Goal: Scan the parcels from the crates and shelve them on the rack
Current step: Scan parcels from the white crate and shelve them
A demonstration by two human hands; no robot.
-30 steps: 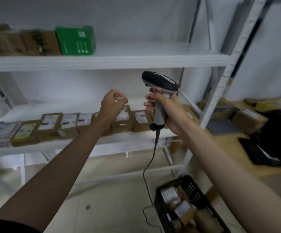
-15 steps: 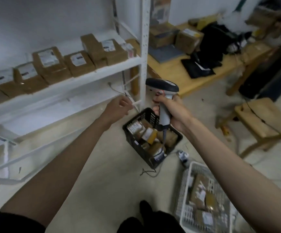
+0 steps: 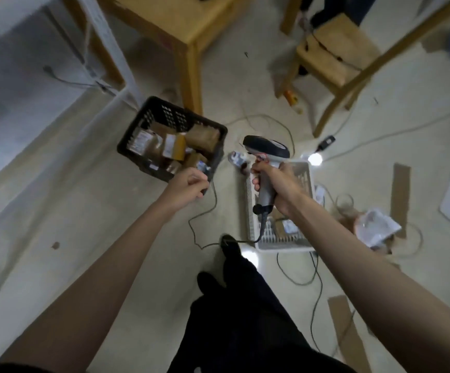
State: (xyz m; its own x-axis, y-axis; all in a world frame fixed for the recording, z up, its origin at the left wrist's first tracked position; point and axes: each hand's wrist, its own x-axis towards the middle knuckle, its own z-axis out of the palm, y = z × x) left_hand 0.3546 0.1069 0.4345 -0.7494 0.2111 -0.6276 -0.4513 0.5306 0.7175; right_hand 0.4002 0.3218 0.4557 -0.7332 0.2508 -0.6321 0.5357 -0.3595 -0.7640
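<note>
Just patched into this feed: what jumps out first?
The right hand grips a corded barcode scanner at centre, above a white crate. To its left on the floor sits a black crate of brown parcels, with the left hand curled at its near corner.

The white crate (image 3: 283,238) is largely covered by the right hand (image 3: 280,181) and forearm, so its contents cannot be counted. Labels on the parcels (image 3: 174,146) in the black crate (image 3: 137,130) are too blurred to be read. Whether anything is pinched in the curled left hand (image 3: 189,183) cannot be told. The rack (image 3: 105,36) and the wooden counter (image 3: 164,20) are cut off by the top edge.
</note>
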